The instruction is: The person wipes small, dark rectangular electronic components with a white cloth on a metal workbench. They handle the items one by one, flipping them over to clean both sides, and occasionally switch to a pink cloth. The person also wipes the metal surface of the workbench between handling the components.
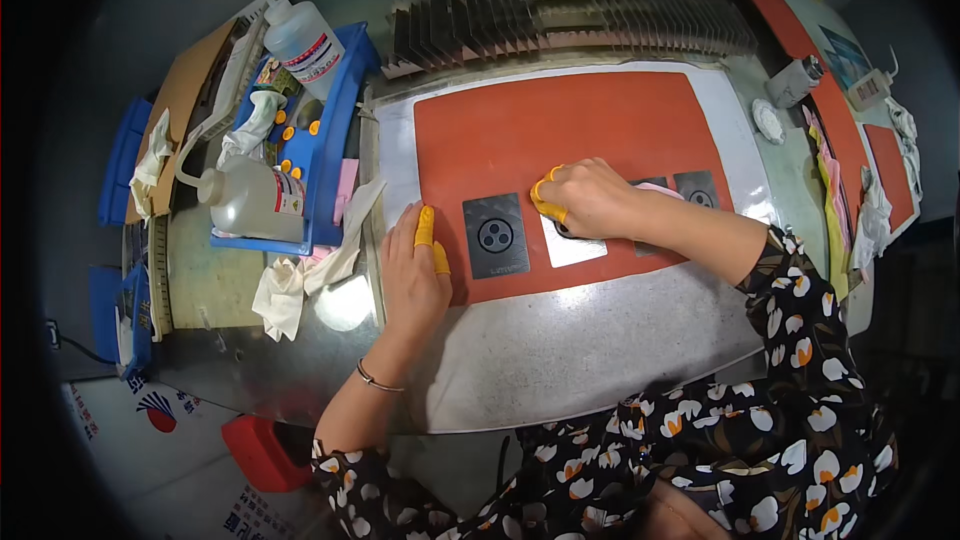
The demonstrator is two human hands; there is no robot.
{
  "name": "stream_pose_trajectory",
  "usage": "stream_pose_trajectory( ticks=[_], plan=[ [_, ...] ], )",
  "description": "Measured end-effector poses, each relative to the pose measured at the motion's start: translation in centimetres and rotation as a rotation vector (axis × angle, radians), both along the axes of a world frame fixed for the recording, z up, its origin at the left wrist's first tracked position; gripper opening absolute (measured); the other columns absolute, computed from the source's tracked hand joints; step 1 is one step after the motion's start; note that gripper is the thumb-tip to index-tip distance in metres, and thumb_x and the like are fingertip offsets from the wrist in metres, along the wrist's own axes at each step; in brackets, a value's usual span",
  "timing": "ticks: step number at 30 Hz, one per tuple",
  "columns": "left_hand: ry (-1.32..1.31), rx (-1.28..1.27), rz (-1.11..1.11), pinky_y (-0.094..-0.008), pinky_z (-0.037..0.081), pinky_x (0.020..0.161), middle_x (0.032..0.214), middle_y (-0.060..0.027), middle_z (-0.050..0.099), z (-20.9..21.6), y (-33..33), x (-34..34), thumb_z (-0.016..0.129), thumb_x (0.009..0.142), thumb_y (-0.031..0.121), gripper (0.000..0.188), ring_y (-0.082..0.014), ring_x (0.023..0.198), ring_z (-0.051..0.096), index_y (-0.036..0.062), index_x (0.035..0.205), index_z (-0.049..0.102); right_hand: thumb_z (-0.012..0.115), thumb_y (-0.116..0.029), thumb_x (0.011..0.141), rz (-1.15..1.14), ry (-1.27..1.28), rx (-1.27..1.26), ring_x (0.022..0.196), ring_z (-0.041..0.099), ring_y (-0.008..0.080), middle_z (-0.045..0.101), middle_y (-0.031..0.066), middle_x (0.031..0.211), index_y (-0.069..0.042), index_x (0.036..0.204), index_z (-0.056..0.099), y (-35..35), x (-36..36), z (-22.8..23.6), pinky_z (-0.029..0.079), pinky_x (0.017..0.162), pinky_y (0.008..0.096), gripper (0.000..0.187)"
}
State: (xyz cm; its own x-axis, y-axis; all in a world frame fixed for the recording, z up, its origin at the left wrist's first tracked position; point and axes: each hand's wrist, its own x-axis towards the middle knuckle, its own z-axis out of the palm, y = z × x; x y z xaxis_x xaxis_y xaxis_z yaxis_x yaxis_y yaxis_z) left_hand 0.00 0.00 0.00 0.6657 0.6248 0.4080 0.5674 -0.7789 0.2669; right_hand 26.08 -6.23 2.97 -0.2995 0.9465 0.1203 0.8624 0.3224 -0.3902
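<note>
An orange mat (pixel 560 125) lies on a metal plate on the bench. My left hand (pixel 415 275), with yellow finger cots, rests flat on the mat's near left edge, just beside a dark square part with three round holes (pixel 496 233). My right hand (pixel 585 198), also in yellow finger cots, presses down on a shiny silver square part (pixel 575 250), covering its top. Two more dark square parts (pixel 697 188) lie behind my right wrist.
A blue tray (pixel 340 120) at the left holds two clear liquid bottles (pixel 255 202), and white rags (pixel 285 290) lie beside it. A ribbed metal rack (pixel 580 10) stands behind the mat. Another orange mat (pixel 840 130) and a small bottle (pixel 795 80) sit at the right.
</note>
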Motion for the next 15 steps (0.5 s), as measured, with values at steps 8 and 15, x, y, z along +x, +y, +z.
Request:
stream_pose_trajectory(
  ticks=[8, 15],
  plan=[
    [-0.029, 0.005, -0.044, -0.0432, 0.036, 0.091, 0.119, -0.0249, 0.046, 0.3, -0.6, 0.4, 0.049, 0.074, -0.005, 0.036, -0.0389, 0.109, 0.046, -0.0106, 0.109, 0.047, 0.059, -0.005, 0.066, -0.002, 0.0, 0.002, 0.063, 0.058, 0.0321, 0.057, 0.0142, 0.065, -0.003, 0.076, 0.06, -0.5, -0.3, 0.3, 0.045, 0.054, 0.0427, 0.01],
    [-0.004, -0.014, -0.017, -0.0438, 0.035, 0.093, 0.12, -0.0233, 0.045, 0.5, -0.1, 0.3, 0.05, 0.074, -0.003, 0.033, -0.0365, 0.111, 0.045, -0.0114, 0.106, 0.048, 0.056, -0.006, 0.072, 0.057, 0.038, 0.032, 0.064, 0.058, 0.0324, 0.058, 0.0138, 0.067, -0.004, 0.077, 0.059, 0.5, -0.3, 0.0, 0.044, 0.054, 0.0429, 0.007]
  ],
)
